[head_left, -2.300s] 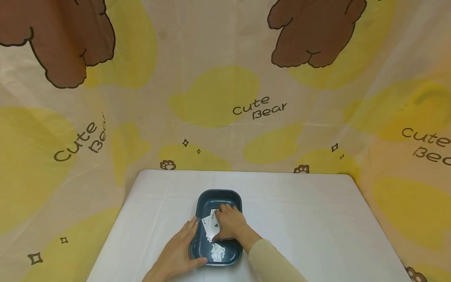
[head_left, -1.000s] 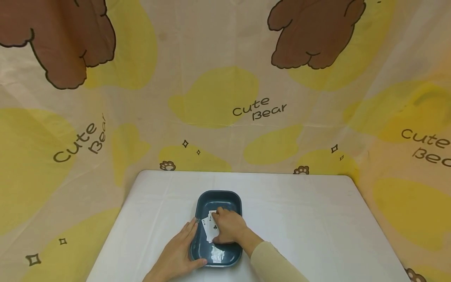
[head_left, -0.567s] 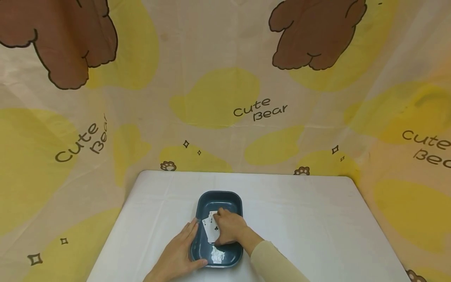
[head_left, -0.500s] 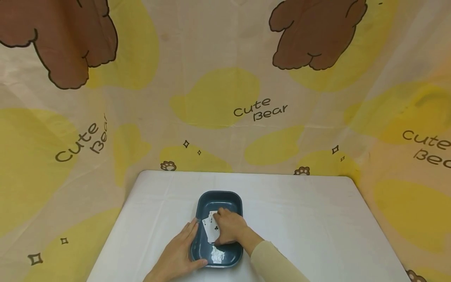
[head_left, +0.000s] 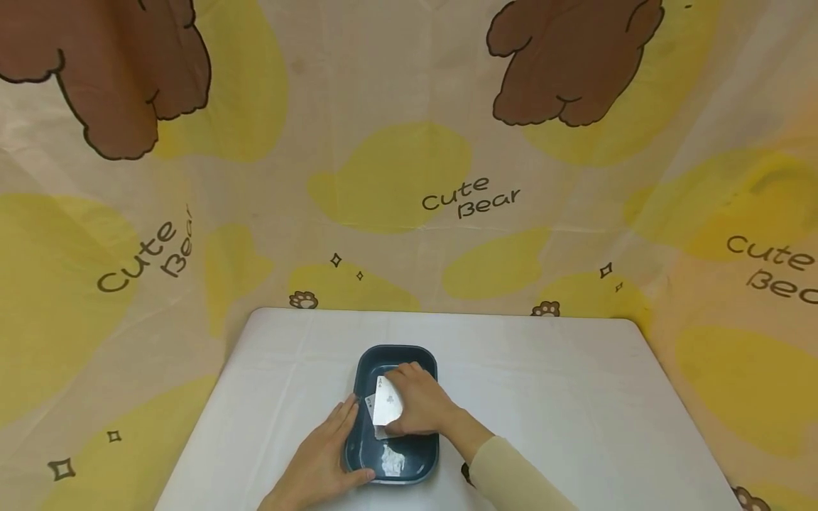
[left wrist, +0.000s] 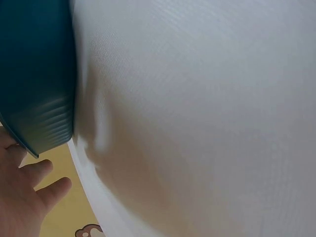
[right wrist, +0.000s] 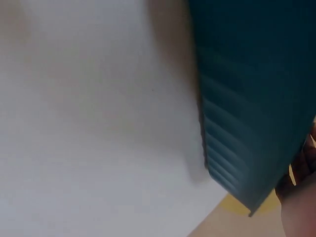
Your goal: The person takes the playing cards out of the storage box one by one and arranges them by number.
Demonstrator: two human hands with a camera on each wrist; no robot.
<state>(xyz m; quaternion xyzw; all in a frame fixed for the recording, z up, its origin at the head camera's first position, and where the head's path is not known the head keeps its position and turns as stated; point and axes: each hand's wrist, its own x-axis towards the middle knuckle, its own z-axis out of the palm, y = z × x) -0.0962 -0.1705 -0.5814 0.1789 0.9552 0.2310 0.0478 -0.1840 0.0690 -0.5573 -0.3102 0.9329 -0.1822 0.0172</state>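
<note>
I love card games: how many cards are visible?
At least 2: an ace in the right hand, another card to its left in the tray; more may be hidden.

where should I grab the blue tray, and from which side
Probably grip the blue tray mid-length on both long sides, coming from left and right: it is longer than wide, with raised walls all round. The left hand rests against the left side; the right hand holds a card inside.

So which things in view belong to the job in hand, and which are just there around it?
Part of the job:
playing cards, at least one gripped by the right hand
dish, touched by the left hand

Just around it:
table, under the dish
printed cloth, behind the table
</note>
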